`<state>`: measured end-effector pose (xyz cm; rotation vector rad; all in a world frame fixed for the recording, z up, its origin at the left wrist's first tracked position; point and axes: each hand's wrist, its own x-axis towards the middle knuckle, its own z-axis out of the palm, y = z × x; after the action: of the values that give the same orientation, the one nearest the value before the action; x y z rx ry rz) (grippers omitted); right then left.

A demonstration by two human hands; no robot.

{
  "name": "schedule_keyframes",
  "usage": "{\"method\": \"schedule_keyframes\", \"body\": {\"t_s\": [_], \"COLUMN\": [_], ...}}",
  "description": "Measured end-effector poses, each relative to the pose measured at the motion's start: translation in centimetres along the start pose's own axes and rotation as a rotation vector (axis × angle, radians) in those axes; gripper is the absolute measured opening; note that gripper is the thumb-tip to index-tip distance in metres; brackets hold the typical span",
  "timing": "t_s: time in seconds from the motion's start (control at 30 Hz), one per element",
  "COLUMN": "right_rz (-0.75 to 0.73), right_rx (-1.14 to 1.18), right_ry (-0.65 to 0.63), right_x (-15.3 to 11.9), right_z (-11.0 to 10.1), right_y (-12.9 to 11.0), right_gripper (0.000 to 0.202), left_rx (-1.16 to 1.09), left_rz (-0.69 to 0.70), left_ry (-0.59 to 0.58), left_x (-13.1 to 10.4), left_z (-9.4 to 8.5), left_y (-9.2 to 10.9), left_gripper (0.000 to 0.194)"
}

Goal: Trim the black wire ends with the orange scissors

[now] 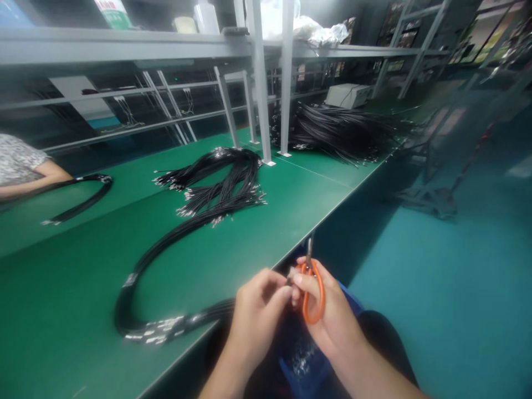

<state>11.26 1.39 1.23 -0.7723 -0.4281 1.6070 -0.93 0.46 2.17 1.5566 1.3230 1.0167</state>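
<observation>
Orange-handled scissors (320, 296) rest in my right hand (328, 310), blades pointing up and away from me. The thumb and fingers of that hand also pinch a small pale piece. My left hand (260, 310) is closed in a pinch on a small dark end, fingertips almost touching those of my right hand. Both hands are just off the table's near edge. Left of them, a long curved bundle of black cables (128, 299) with whitish labels lies on the green table (83, 277) and passes behind my left wrist.
Further back lie a looped cable pile (233, 183) and a large cable heap (341, 130) beside metal posts (261, 83). A person's arm (54, 170) is at the left by another bundle (89, 202). Below my hands is a blue bin (303, 366).
</observation>
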Motion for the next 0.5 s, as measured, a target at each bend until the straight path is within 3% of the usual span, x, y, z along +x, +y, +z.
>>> {"method": "schedule_keyframes", "body": {"t_s": [0.13, 0.3, 0.5], "right_rz": [-0.018, -0.058, -0.052], "right_rx": [0.02, 0.006, -0.002], "right_ry": [0.013, -0.011, -0.04], "right_x": [-0.2, -0.7, -0.8], "right_z": [0.6, 1.5, 1.4], "right_y": [0.6, 0.7, 0.7], "right_gripper": [0.024, 0.032, 0.024], "left_rx": [-0.221, -0.199, -0.558], "left_rz": [0.0, 0.038, -0.036], "left_ry": [-0.009, 0.129, -0.032], "left_x": [0.2, 0.5, 1.0], "left_z": [0.0, 0.0, -0.4], "left_y": [-0.1, 0.7, 0.5], "left_gripper": [0.009, 0.01, 0.014]}}
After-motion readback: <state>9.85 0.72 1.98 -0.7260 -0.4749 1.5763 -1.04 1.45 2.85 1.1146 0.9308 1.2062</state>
